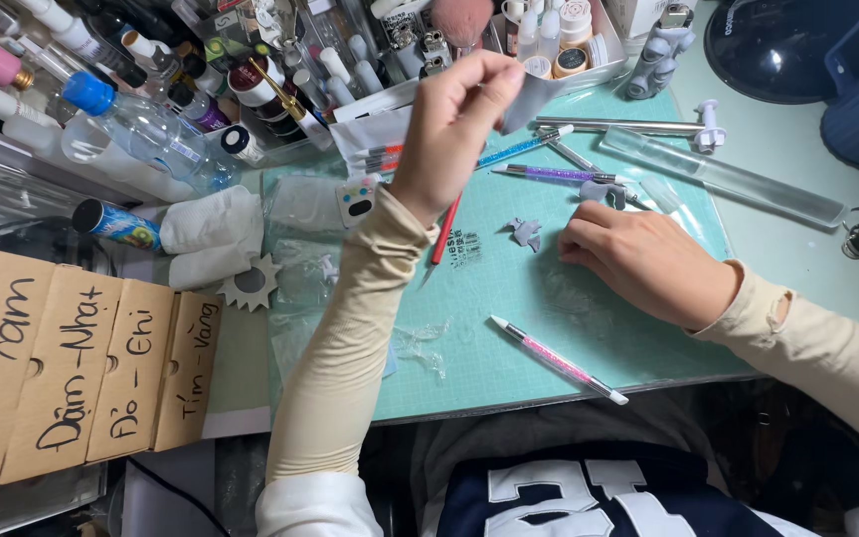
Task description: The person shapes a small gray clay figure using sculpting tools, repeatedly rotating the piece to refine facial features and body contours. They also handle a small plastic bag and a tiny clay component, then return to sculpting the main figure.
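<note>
grey clay piece (532, 96) pinched in left hand (446, 129) fingers, raised above green mat (509, 298); right hand (643, 261) fingers curled together, resting on mat beside small grey shape (526, 233).

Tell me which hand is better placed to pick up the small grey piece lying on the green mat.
Right. The right hand rests on the green mat beside the small grey piece, with nothing visible in it. The left hand is raised, its fingers pinching a grey sheet.

A pale grey-green desk top (797, 254) carries a teal gridded cutting mat (509, 338), with a clear plastic organiser tray (370, 99) at the rear and brown cardboard dividers (72, 368) at left, evenly lit.
</note>
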